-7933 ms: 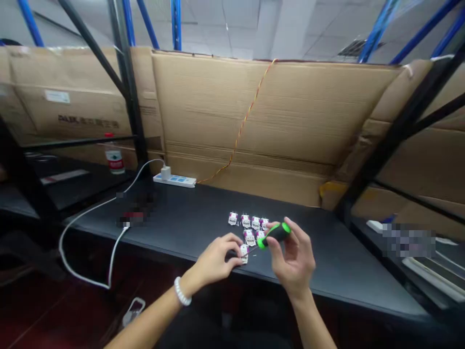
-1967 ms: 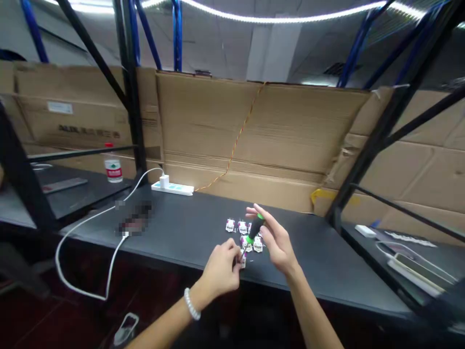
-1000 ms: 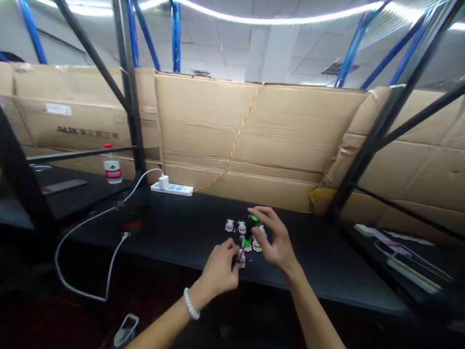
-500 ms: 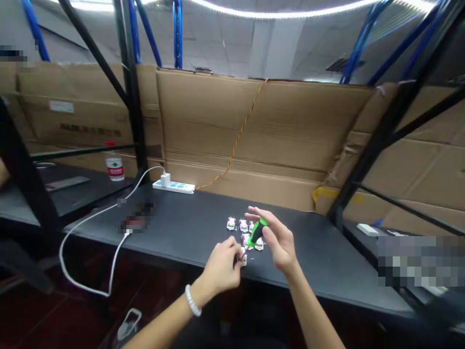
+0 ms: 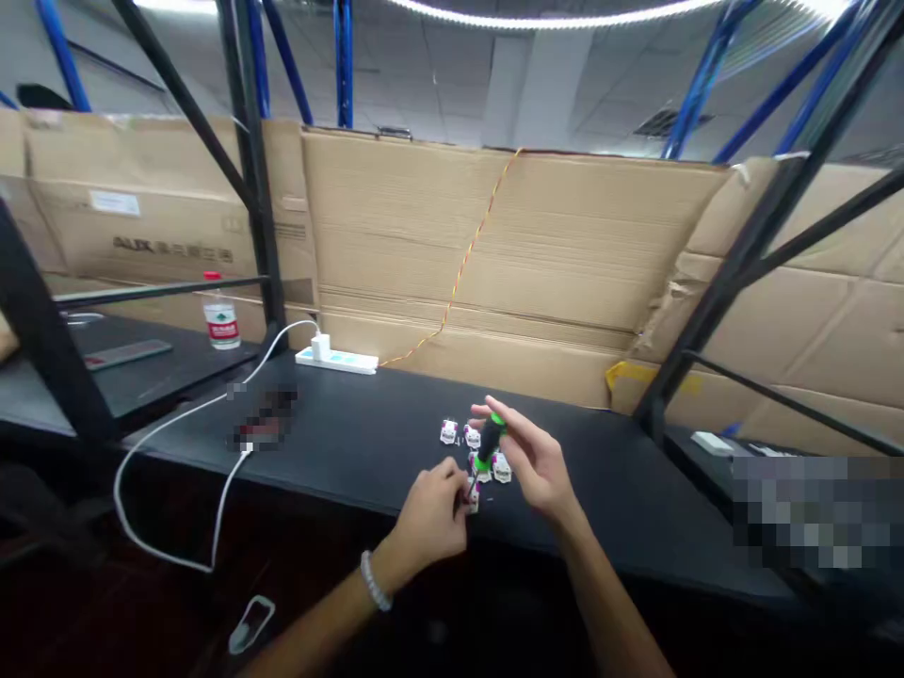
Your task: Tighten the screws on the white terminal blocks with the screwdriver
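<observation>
A green and black screwdriver (image 5: 490, 439) stands tilted, its handle held between the thumb and fingers of my right hand (image 5: 538, 463). Its shaft runs down to the fingertips of my left hand (image 5: 432, 513), which wears a pale beaded bracelet. Those fingers are pinched at the edge of a small white part (image 5: 474, 497), partly hidden by them. Several similar white parts with purple touches lie just beyond on the black tabletop, among them one at the left (image 5: 448, 432) and one by my right hand (image 5: 501, 468).
A white power strip (image 5: 337, 361) with a plugged-in charger lies at the back left. Its white cable (image 5: 162, 421) loops over the front edge. A water bottle (image 5: 222, 315) stands farther left. Cardboard (image 5: 565, 282) and black rack posts (image 5: 713, 297) bound the table.
The screwdriver handle has turned more upright, and my right hand has shifted slightly left with it. My left hand stays nearly in place.
</observation>
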`<state>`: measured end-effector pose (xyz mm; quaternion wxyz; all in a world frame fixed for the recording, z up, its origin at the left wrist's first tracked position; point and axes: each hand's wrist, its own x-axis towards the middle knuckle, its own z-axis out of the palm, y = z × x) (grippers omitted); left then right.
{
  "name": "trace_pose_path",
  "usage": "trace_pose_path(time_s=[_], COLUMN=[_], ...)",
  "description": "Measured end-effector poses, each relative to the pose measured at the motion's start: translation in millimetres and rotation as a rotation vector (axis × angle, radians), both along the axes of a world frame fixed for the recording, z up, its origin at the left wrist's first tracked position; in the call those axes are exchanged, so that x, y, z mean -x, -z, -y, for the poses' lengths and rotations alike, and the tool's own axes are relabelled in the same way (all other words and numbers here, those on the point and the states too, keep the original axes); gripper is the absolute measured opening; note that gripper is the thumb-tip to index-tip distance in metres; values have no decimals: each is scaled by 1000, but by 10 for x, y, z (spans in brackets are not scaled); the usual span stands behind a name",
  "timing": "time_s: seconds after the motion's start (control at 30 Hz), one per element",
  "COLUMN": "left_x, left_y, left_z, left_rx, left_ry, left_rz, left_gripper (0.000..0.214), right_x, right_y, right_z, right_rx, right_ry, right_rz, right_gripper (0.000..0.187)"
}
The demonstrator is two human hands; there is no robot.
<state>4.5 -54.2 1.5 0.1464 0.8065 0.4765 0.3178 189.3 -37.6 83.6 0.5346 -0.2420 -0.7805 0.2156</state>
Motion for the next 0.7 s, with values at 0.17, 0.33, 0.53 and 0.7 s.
trace_pose_path(time_s=[0.17,0.33,0.53,0.7], left_x=[-3,-9,-10,-8], left_y=[6,-25,-20,-7], left_z=[2,29,33,29], left_rx=[-14,-7,-7,3], left_ry=[-9,-18,-19,-16], left_rz=[-21,-39,-50,-61], left_gripper=[18,16,18,16], right_x=[-19,29,-19,19], right_y=[-32,-103,-64,-52], right_z=[-29,-16,-18,-63], right_rx=[-55,-190,-30,-113], right_ry=[101,239,22,207], right_rz=[9,38,-38,-66], right_gripper=[26,28,27,14])
